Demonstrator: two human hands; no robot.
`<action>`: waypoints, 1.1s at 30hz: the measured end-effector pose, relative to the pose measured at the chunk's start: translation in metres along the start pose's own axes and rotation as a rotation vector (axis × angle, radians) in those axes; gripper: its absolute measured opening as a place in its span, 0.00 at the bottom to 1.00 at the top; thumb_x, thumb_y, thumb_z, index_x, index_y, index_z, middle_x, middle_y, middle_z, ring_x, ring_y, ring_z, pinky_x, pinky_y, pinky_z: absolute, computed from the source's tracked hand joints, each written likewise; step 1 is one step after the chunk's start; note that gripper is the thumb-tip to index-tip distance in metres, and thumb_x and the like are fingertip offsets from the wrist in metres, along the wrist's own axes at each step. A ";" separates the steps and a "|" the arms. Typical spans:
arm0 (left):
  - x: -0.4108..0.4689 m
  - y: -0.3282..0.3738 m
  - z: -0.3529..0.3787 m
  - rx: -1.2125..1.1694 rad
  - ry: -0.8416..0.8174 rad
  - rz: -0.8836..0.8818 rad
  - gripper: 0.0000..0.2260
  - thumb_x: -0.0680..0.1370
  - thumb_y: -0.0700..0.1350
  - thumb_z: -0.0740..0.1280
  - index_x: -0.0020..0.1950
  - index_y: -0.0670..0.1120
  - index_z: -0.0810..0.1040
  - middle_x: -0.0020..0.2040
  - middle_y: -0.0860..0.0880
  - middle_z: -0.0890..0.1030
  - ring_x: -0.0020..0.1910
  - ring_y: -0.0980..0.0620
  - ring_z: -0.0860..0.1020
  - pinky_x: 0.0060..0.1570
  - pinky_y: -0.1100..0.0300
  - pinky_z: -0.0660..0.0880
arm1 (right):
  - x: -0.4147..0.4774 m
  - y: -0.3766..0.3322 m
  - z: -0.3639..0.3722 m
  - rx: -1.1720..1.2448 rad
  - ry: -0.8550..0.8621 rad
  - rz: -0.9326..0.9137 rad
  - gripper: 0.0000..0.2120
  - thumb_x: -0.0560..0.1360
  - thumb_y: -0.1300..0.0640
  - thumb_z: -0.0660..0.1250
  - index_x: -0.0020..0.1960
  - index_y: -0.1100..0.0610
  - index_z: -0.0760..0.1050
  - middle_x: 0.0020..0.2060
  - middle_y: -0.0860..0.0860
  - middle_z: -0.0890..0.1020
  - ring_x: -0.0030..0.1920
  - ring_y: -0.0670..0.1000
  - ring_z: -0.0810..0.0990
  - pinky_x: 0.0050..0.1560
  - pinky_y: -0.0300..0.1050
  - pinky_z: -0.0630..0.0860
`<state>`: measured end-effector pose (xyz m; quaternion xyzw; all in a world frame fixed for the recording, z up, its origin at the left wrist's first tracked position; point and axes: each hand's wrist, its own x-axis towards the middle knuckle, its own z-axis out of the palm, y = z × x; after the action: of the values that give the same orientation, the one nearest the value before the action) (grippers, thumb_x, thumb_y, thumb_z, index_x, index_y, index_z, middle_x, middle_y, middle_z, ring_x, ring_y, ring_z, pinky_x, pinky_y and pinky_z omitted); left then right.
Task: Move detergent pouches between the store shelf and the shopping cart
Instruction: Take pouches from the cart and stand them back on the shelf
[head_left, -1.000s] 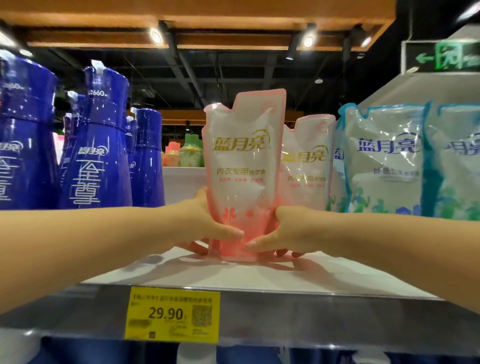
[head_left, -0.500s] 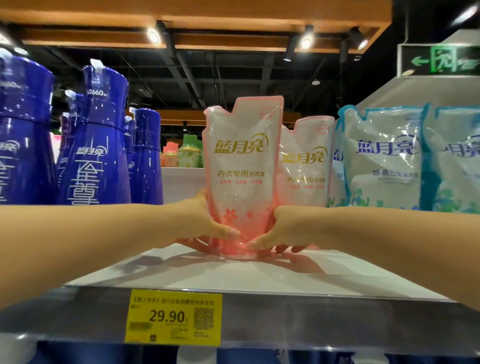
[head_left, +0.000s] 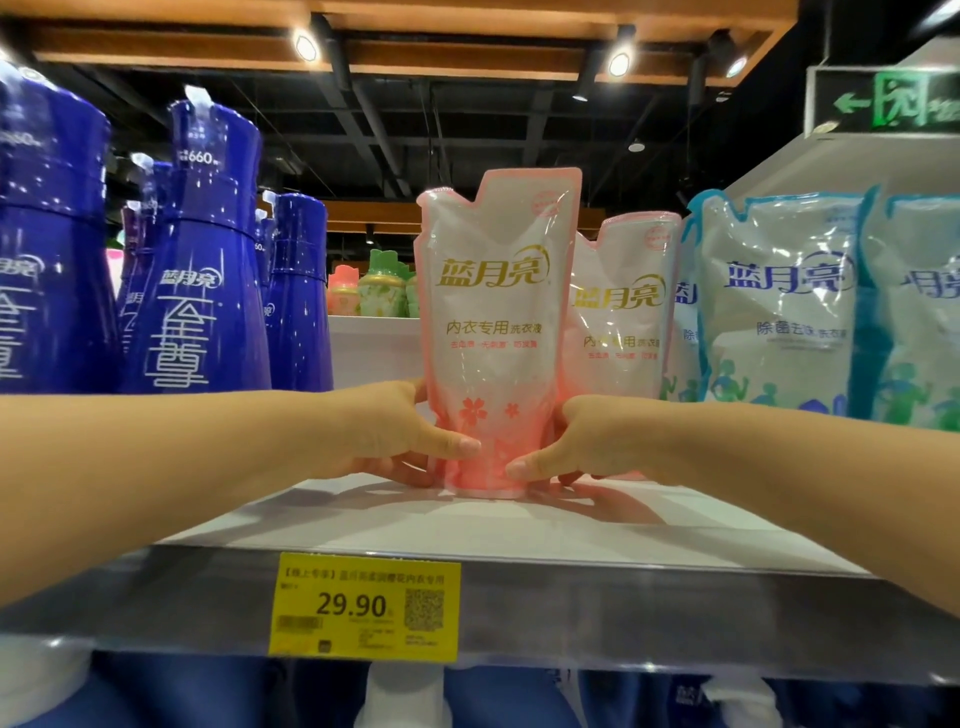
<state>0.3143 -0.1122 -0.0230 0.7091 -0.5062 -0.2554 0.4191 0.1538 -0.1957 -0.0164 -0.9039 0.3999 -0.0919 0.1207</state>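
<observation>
1. Tipping is the main risk in the head view: the pink detergent pouch (head_left: 493, 322) stands upright on the shelf (head_left: 467, 525), gripped only at its narrow base, so its soft top could fold onto the second pink pouch (head_left: 628, 312) at 3 o'clock.
2. The left hand (head_left: 384, 431) and right hand (head_left: 587, 441) curl round that base from 9 and 3 o'clock, thumbs in front.

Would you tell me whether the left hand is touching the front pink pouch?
Touching. The head view shows the left hand gripping the pouch, thumb across its lower front.
</observation>
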 end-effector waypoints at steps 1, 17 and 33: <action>0.000 0.000 0.000 0.001 -0.002 0.003 0.34 0.68 0.41 0.73 0.71 0.53 0.64 0.49 0.47 0.80 0.46 0.48 0.82 0.48 0.54 0.80 | 0.001 0.001 0.000 0.027 -0.003 -0.005 0.20 0.70 0.41 0.70 0.53 0.55 0.79 0.50 0.53 0.83 0.51 0.55 0.80 0.43 0.40 0.75; -0.054 0.042 -0.021 0.296 0.467 0.412 0.37 0.71 0.50 0.71 0.75 0.47 0.57 0.71 0.48 0.69 0.67 0.47 0.70 0.60 0.52 0.71 | -0.069 0.021 -0.041 0.014 0.287 0.043 0.15 0.76 0.54 0.66 0.62 0.53 0.76 0.54 0.48 0.79 0.47 0.45 0.77 0.50 0.37 0.70; -0.178 0.146 0.287 0.327 0.298 0.957 0.30 0.72 0.50 0.71 0.72 0.50 0.65 0.70 0.51 0.70 0.68 0.55 0.68 0.62 0.70 0.58 | -0.347 0.210 -0.042 0.003 0.695 -0.028 0.05 0.73 0.56 0.65 0.44 0.49 0.78 0.40 0.45 0.81 0.46 0.47 0.78 0.47 0.40 0.70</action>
<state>-0.0491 -0.0626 -0.0583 0.4835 -0.7415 0.1505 0.4401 -0.2347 -0.0799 -0.0615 -0.8237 0.4047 -0.3965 -0.0228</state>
